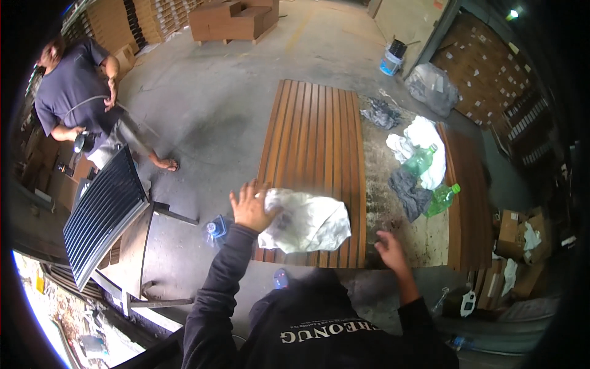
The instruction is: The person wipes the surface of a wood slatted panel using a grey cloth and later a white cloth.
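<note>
A brown slatted wooden panel (310,135) lies in front of me on a worn, stained board (376,163). Across the panel's near part is spread a crumpled white cloth (307,221) with a greyish smudge. My left hand (252,208) is at the cloth's left end, fingers spread, its thumb side against the fabric. Over the stained board near its front edge, my right hand (391,249) is held with loosely bent fingers apart and nothing in them. Farther right on the board are two green plastic bottles (420,161), a dark grey rag (409,195) and another white cloth (436,147).
At the left a person (77,92) holds a dark tool with a hose beside a dark slatted panel (104,215) on a stand. A blue-capped jug (215,229) is on the floor left of my arm. Cardboard boxes (516,237) stand at the right. A stacked brown panel (470,203) borders the board.
</note>
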`<state>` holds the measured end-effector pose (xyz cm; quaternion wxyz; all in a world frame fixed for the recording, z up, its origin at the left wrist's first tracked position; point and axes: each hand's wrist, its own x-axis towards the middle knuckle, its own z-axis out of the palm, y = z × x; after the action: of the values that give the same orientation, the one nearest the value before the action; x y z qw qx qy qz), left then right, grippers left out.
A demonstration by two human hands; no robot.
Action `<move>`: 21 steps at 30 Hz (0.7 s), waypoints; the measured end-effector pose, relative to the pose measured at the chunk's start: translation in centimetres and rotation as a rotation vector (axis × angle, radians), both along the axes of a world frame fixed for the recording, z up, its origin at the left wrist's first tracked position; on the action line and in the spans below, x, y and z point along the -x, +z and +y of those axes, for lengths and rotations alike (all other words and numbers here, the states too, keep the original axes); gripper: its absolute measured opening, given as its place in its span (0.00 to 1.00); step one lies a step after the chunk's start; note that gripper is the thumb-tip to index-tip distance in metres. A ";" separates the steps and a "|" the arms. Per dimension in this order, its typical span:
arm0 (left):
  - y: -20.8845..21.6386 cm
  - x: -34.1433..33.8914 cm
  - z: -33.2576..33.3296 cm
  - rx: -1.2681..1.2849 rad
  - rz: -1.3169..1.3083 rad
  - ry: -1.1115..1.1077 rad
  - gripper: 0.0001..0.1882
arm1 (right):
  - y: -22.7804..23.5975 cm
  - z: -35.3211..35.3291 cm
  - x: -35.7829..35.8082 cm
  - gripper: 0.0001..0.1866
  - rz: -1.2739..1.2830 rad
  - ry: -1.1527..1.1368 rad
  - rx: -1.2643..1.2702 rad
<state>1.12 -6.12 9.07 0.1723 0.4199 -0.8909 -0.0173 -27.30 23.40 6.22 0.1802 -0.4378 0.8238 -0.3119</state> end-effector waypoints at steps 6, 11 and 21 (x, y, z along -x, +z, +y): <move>-9.0 -4.1 1.4 -0.578 0.197 0.649 0.31 | 3.7 -11.9 -13.2 0.18 0.136 0.348 0.344; -10.1 -3.9 7.4 -0.648 0.262 0.648 0.31 | -3.4 -19.4 -17.0 0.27 0.483 0.844 0.046; -7.4 -3.3 8.3 -0.541 0.260 0.628 0.29 | -2.8 -34.0 -0.8 0.34 0.453 0.284 -0.103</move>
<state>4.47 2.15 1.63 0.1637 0.6948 -0.6543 -0.2499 -26.49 -10.63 3.37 0.0550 -0.5977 0.7883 -0.1353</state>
